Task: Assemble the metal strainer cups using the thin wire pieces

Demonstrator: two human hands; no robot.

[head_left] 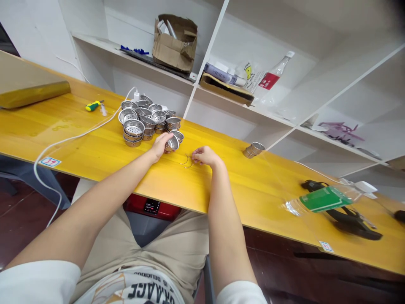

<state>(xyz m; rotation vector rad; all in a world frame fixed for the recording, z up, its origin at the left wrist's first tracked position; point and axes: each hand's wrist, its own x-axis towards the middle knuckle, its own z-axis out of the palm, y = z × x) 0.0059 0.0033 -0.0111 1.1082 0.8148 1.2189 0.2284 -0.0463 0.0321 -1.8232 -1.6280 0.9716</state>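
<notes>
My left hand point(160, 147) grips a small perforated metal strainer cup point(172, 144), tilted so its open mouth faces partly toward me. Another such cup point(178, 135) stands right behind it, partly hidden. To the right, the fingers of my right hand point(204, 156) pinch together at a thin curved wire ring point(186, 160) just above the yellow table point(190, 185). Whether this is one wire or two is hard to make out. Beyond my left hand stands a crowd of stacked and loose strainer cups point(147, 120).
A short stack of cups point(253, 149) leans farther right. A plastic bottle with a green label point(329, 198) lies over black straps point(354, 223). A white cable point(76, 137), a screwdriver point(93, 105) and a wrapped box point(31, 86) are on the left. White shelves point(247, 95) rise behind.
</notes>
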